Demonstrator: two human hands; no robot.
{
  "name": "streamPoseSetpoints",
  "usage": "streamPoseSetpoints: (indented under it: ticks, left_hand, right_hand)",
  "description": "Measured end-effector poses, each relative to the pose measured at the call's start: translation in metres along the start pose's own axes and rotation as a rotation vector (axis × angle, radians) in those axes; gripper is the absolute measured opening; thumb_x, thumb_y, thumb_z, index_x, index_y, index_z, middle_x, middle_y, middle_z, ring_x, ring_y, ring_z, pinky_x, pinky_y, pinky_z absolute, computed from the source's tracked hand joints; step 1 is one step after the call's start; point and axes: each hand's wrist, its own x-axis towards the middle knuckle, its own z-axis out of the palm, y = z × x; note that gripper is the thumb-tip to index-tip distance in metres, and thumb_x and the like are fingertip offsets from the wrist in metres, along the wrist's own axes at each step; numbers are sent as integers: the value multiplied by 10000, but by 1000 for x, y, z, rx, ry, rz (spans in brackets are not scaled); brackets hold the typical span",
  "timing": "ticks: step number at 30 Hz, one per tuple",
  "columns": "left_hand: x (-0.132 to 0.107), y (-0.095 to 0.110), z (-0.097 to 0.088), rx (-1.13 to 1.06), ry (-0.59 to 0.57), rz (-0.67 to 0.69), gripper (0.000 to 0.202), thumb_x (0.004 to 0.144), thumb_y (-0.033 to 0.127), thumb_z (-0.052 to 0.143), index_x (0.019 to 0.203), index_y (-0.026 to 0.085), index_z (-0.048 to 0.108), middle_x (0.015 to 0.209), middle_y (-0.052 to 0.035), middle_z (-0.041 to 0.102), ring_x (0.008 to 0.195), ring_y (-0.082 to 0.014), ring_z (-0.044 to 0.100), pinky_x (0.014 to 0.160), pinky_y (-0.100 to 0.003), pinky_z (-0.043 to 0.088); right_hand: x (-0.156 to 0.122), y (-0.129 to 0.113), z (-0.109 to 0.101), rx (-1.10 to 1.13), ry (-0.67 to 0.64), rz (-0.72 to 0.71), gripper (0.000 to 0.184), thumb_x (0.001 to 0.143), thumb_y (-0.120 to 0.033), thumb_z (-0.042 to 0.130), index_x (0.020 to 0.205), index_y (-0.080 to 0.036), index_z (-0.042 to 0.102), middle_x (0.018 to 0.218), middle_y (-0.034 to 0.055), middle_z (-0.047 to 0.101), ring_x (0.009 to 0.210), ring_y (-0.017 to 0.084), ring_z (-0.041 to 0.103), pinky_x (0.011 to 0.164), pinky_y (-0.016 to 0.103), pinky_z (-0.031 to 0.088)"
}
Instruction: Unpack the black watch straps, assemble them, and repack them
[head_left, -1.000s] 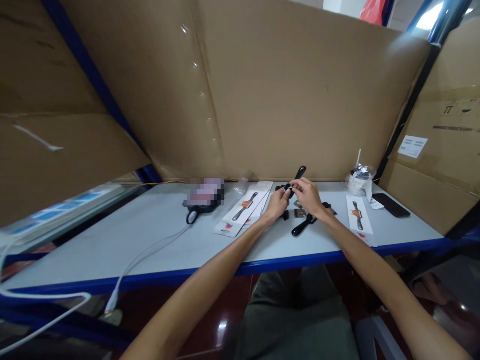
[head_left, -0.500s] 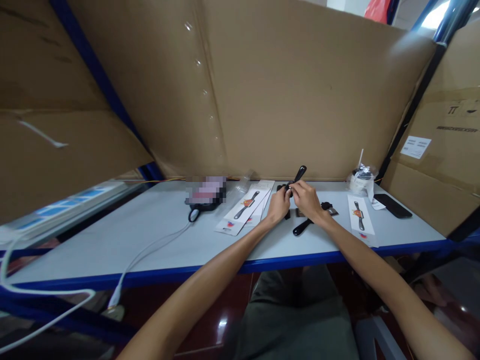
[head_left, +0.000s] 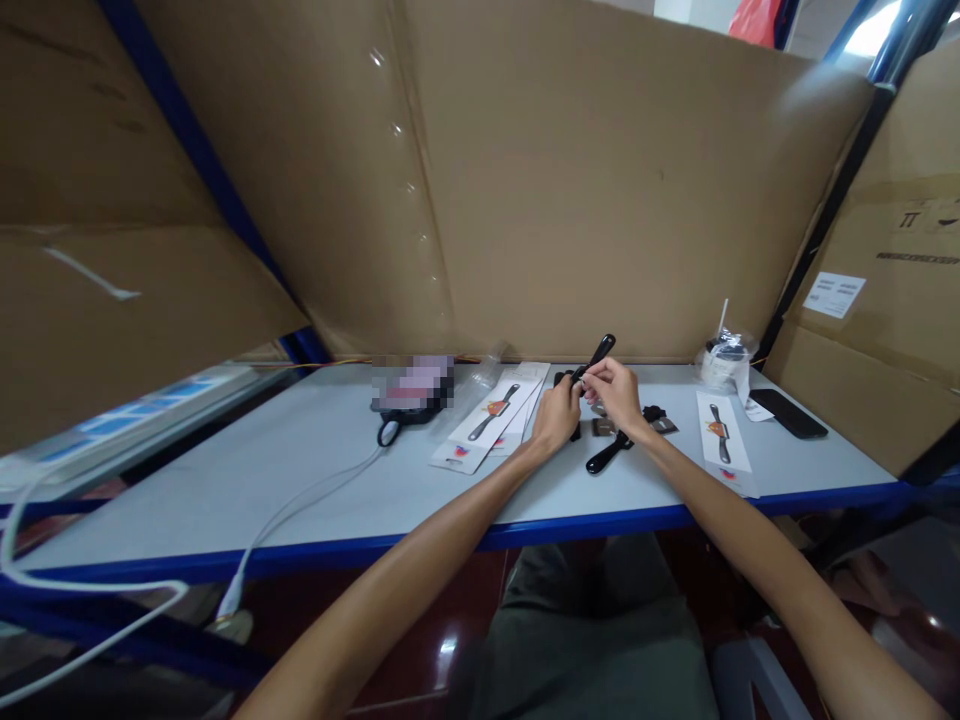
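Note:
My left hand (head_left: pixel 557 412) is closed around a black spokeshave (head_left: pixel 602 349), whose one handle sticks up to the right past the fingers. My right hand (head_left: pixel 616 396) is at the middle of this tool with thumb and fingers pinched together; whatever they hold is too small to name. Under my right wrist a second black spokeshave (head_left: pixel 602 461) lies on the table. Small flat dark pieces (head_left: pixel 602 427) lie beside it, partly hidden by my hands. More black parts behind my left hand are mostly covered.
Printed cards (head_left: pixel 480 428) picturing the tool lie left of my hands, another card (head_left: pixel 721 430) to the right. A phone (head_left: pixel 789 413) and a plastic-wrapped cup (head_left: pixel 720 365) stand farther right. A cabled black device (head_left: pixel 412 395) sits left. Cardboard (head_left: pixel 555 200) walls the back.
My right hand's fingers have drawn slightly away from the spokeshave, showing more of its middle. My left hand keeps its hold, and the tool has barely moved.

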Motion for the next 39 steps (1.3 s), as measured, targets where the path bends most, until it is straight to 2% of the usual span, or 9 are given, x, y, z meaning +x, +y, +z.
streamPoseSetpoints:
  ticks: [3,6,11,15,23,30,32,36,39]
  left_hand:
    - [1,0,0,-13,11,-1,286,1045,277,385,1036,168,650,883,-117,733,824,-233,679,716,-290,410]
    - [2,1,-1,-50,14,9,284,1039,274,394,1008,165,655,908,-122,739,824,-231,674,718,-292,409]
    - [3,3,-4,-47,10,-21,277,1029,256,397,987,166,656,989,-153,748,894,-255,686,736,-303,423]
    - [4,2,-5,-28,13,-59,281,1033,258,385,991,168,648,1010,-168,748,941,-277,696,748,-310,439]
    - [1,4,-5,17,0,-38,269,1036,245,382,1041,170,640,1003,-175,747,971,-292,705,774,-318,442]
    - [-4,6,-9,115,-41,-23,303,1057,301,342,1144,181,606,924,-157,745,892,-296,718,728,-325,433]
    - [-5,8,-11,148,-58,-14,296,1058,308,340,1162,186,589,903,-145,744,867,-289,720,705,-321,420]
    - [-6,12,-16,176,-97,1,253,1044,265,355,1165,185,563,884,-137,741,812,-281,718,665,-317,399]
    - [-6,13,-18,192,-123,0,250,1035,229,348,1171,182,552,885,-135,741,805,-282,717,656,-317,397]
  right_hand:
    - [0,1,-2,-128,5,-67,171,893,-358,609,795,-229,553,681,-20,656,539,132,598,504,228,479]
    - [-4,-1,-5,-412,23,-223,184,967,-315,540,807,-229,562,738,4,687,651,155,636,626,247,471]
    - [-13,-8,-6,-739,-44,-378,164,993,-225,531,861,-213,626,871,60,743,803,213,677,708,283,420]
    - [-14,-11,-5,-743,-58,-387,173,986,-202,553,863,-211,674,904,64,755,810,218,674,714,290,415]
    - [-10,-7,-9,-672,-68,-394,141,952,-223,623,829,-213,690,845,34,750,770,188,660,720,273,425]
    - [-8,-4,-4,-527,-47,-248,305,974,-291,537,684,-216,592,642,3,652,618,157,600,640,252,424]
    - [-6,-4,-3,-353,-67,-111,316,963,-300,523,661,-214,564,600,-9,612,538,134,558,569,237,415]
    - [-4,-9,-6,100,-181,275,262,928,-349,550,726,-189,600,606,-19,597,437,92,475,420,208,331]
    - [-2,-12,-11,285,-269,417,255,907,-363,591,738,-172,605,597,-16,595,431,78,453,399,198,290]
